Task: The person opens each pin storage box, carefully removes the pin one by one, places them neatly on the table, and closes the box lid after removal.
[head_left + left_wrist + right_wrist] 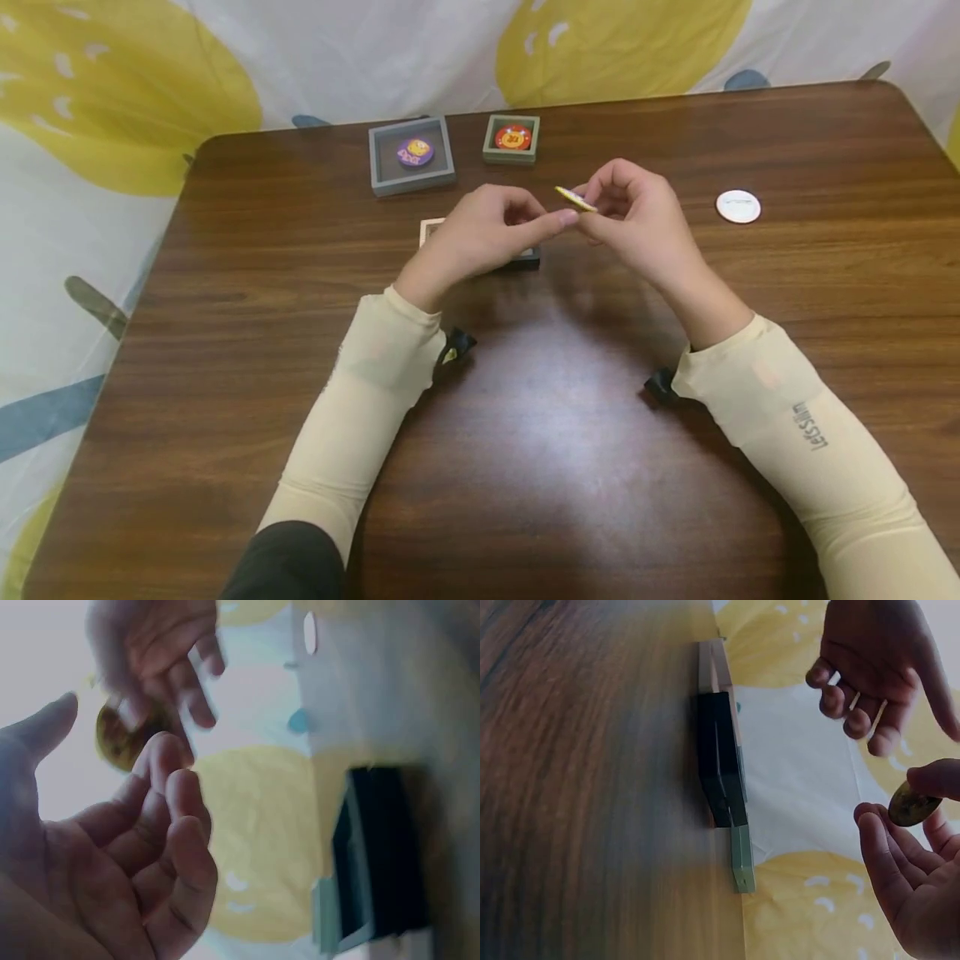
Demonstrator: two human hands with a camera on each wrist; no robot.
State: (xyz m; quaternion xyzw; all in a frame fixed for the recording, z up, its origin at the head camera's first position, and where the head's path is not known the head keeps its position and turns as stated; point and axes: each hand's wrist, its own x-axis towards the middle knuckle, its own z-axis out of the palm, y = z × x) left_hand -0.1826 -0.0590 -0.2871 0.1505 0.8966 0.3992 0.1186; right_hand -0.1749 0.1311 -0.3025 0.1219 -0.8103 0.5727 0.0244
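Between thumb and fingers, my right hand (645,217) pinches a round pin badge (576,199) with a yellow rim, held tilted above the table. Close to its left side is my left hand (483,229), which holds nothing; its fingers (191,855) are loosely bent and its thumb stands away. Both wrist views show a gap between the left hand and the badge (909,808). Below the left hand lie a black frame box (529,261) and a pale frame box (427,227), both largely hidden by the hand in the head view.
At the back of the wooden table (285,333) stand a grey frame box (377,167) with a purple badge (416,152) and a small green frame box (489,155) with a red badge (513,138). A white badge (738,207) lies pin side up at right.
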